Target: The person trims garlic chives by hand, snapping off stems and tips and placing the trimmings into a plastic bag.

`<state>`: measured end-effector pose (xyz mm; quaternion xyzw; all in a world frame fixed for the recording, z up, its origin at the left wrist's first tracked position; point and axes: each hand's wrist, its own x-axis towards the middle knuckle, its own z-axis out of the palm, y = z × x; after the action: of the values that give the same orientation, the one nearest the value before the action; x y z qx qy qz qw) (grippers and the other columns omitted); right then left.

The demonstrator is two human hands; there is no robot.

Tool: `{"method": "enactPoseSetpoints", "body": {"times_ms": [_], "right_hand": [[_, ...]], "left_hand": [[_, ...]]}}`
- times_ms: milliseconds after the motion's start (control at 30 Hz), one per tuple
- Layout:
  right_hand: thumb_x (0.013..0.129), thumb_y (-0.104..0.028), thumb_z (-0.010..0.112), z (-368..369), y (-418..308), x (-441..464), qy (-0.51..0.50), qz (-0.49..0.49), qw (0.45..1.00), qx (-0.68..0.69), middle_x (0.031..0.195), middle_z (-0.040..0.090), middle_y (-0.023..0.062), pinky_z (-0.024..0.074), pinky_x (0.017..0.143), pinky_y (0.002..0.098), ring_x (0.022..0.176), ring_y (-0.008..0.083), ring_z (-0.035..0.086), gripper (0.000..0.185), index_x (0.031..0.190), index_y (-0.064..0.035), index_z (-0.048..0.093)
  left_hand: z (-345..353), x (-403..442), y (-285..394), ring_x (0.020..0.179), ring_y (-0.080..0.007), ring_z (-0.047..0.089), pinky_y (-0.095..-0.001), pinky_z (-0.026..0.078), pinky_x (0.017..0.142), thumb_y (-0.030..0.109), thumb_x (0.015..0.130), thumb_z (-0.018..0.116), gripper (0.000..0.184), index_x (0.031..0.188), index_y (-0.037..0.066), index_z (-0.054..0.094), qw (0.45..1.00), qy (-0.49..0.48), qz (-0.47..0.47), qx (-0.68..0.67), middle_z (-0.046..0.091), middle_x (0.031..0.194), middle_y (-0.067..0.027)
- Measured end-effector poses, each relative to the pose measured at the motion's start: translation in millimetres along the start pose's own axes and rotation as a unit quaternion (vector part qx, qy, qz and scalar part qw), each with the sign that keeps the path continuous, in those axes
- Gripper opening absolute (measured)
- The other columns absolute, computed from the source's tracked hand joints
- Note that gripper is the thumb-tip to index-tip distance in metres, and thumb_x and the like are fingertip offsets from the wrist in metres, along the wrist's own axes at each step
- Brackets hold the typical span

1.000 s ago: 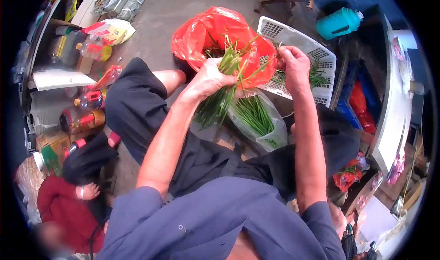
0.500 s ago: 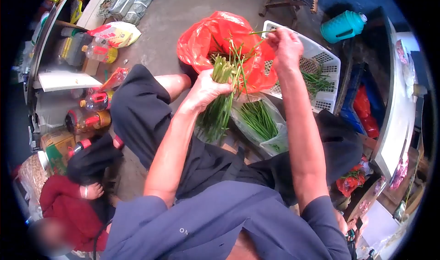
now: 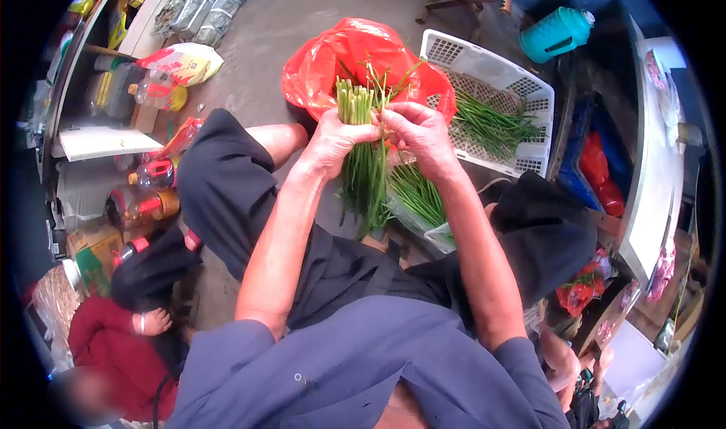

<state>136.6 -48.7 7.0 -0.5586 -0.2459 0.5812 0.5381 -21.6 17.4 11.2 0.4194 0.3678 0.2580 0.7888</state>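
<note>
My left hand (image 3: pixel 336 143) is wrapped round a thick bunch of long green vegetable stems (image 3: pixel 364 176), which look like garlic chives. Their pale cut ends point up, and the green lengths hang below my fist. Against the bunch's right side, my right hand (image 3: pixel 418 133) pinches a few thin stems with thumb and fingertips. Just behind both hands stands a red plastic bag (image 3: pixel 318 60), its mouth spread, with some stems showing at its opening. Below my right wrist, a clear plastic bag (image 3: pixel 432 231) holds more green stems (image 3: pixel 416 193).
A white plastic basket (image 3: pixel 491 60) at the back right has loose green stems (image 3: pixel 488 126) in it. Beyond it lies a teal jug (image 3: pixel 556 34). Shelves with bottles (image 3: pixel 159 170) line the left side. A person in a red top (image 3: pixel 113 346) sits at lower left.
My right hand has come down and left from above the basket to the bunch. The bunch now stands more upright in my left hand. More of the basket's stems show.
</note>
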Motion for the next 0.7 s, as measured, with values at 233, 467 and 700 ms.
{"method": "enactPoseSetpoints", "body": {"times_ms": [233,467,700], "right_hand": [[0.088,-0.019,0.067,-7.8,12.6,0.1,0.007,-0.033,0.999,-0.024,0.073,0.062,-0.0012,0.0415,0.053,0.0199,0.060,0.0041,0.053,0.017,0.091,-0.0024,0.066],[0.091,-0.019,0.063,-6.3,22.8,-1.8,0.026,-0.038,0.999,-0.001,0.071,0.058,-0.0017,0.0432,0.053,0.0212,0.059,0.0048,0.052,0.018,0.093,-0.0009,0.064],[0.094,-0.019,0.056,-4.7,21.4,-6.1,0.020,-0.024,0.999,0.021,0.067,0.055,-0.0018,0.0438,0.052,0.0224,0.058,0.0061,0.051,0.019,0.089,-0.0013,0.061]], "left_hand": [[2.9,1.8,-6.8,0.077,-0.0141,0.062,-0.0283,0.050,0.073,0.006,0.074,0.073,0.018,0.089,0.002,0.064,1.000,-0.015,0.001,0.016,0.066,0.085,-0.0049],[3.0,5.9,-13.1,0.079,-0.0162,0.066,-0.0289,0.052,0.076,0.003,0.075,0.072,0.019,0.093,0.000,0.066,1.000,-0.018,-0.011,0.010,0.069,0.089,-0.0086],[0.7,6.7,-14.3,0.079,-0.0171,0.067,-0.0295,0.053,0.076,0.003,0.075,0.071,0.022,0.096,-0.001,0.064,0.999,-0.029,-0.030,-0.006,0.069,0.087,-0.0086]]}}
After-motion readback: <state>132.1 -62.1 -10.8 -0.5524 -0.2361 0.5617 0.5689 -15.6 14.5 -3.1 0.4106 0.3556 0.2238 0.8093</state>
